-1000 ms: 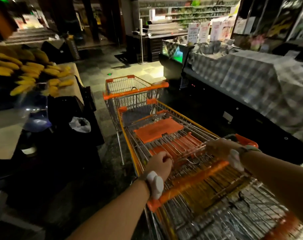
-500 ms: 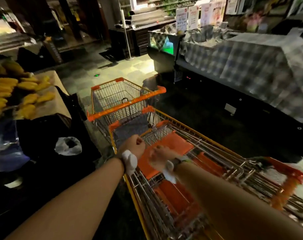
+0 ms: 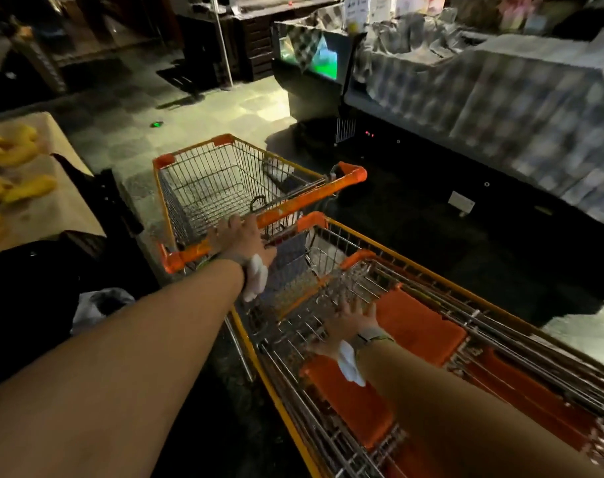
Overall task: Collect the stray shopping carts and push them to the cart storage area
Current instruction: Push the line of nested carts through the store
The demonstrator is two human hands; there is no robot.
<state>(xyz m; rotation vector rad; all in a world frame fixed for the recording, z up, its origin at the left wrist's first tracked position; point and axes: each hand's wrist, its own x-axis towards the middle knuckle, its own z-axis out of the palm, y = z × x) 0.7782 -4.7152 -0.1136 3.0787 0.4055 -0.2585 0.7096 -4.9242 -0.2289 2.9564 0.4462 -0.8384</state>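
Note:
A stray wire shopping cart (image 3: 204, 188) with an orange handle bar (image 3: 293, 207) stands ahead on the floor, its basket bare. My left hand (image 3: 238, 238) grips that handle bar near its left end. Behind it, to the right, a row of nested carts (image 3: 431, 357) with orange seat flaps runs toward me. My right hand (image 3: 348, 320) lies with spread fingers on the wire flaps inside the front nested cart. Both wrists carry a band with a white tag.
A fruit table (image 3: 41, 208) with yellow produce stands at the left, with black crates and a white bag (image 3: 97, 305) below. Checked cloth covers a long dark chest cooler (image 3: 500, 108) on the right. An open tiled floor (image 3: 197, 108) stretches ahead toward dark shelving.
My left hand left the nested cart's rim and reached forward to grip the stray cart's handle. My right hand opened flat on the wire flaps. The view tilted down and closer.

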